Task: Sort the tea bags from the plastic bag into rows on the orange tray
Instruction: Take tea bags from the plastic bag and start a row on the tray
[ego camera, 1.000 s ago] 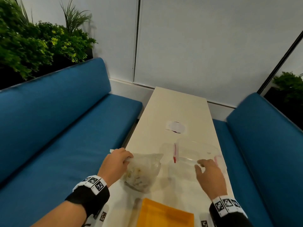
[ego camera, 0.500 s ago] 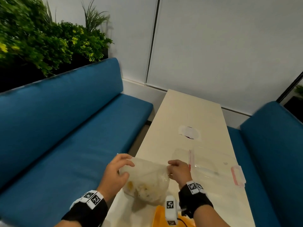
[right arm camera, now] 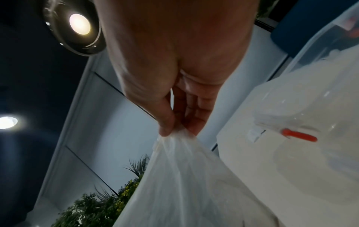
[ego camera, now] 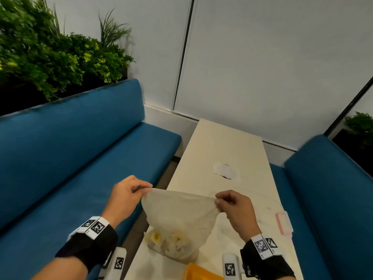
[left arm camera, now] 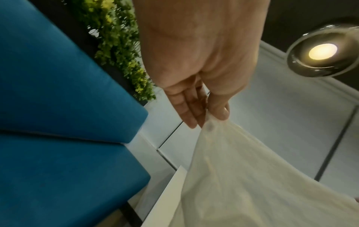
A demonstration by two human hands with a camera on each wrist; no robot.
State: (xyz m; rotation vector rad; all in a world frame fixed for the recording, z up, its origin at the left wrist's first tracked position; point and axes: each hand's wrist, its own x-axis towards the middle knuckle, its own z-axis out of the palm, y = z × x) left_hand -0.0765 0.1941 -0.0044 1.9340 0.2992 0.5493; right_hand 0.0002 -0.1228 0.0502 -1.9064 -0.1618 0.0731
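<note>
A translucent plastic bag (ego camera: pixel 179 215) hangs above the near end of the table, its bottom full of pale and yellow tea bags (ego camera: pixel 171 241). My left hand (ego camera: pixel 127 196) pinches the bag's top left corner (left arm camera: pixel 210 122) between thumb and fingers. My right hand (ego camera: pixel 234 207) pinches the top right corner (right arm camera: pixel 174 135), so the bag's mouth is stretched between both hands. A corner of the orange tray (ego camera: pixel 198 272) shows at the bottom edge, just in front of the bag.
A clear plastic container (right arm camera: pixel 310 119) with a red clip (right arm camera: pixel 300 135) stands on the cream table (ego camera: pixel 222 146) right of the bag; its pink-edged latch (ego camera: pixel 283 223) lies near the right edge. Blue benches (ego camera: pixel 70 158) flank the table. A white patch (ego camera: pixel 226 170) marks the tabletop.
My right hand left the clear container and took hold of the bag's right corner. Both hands then lifted the bag and pulled its top edge wide.
</note>
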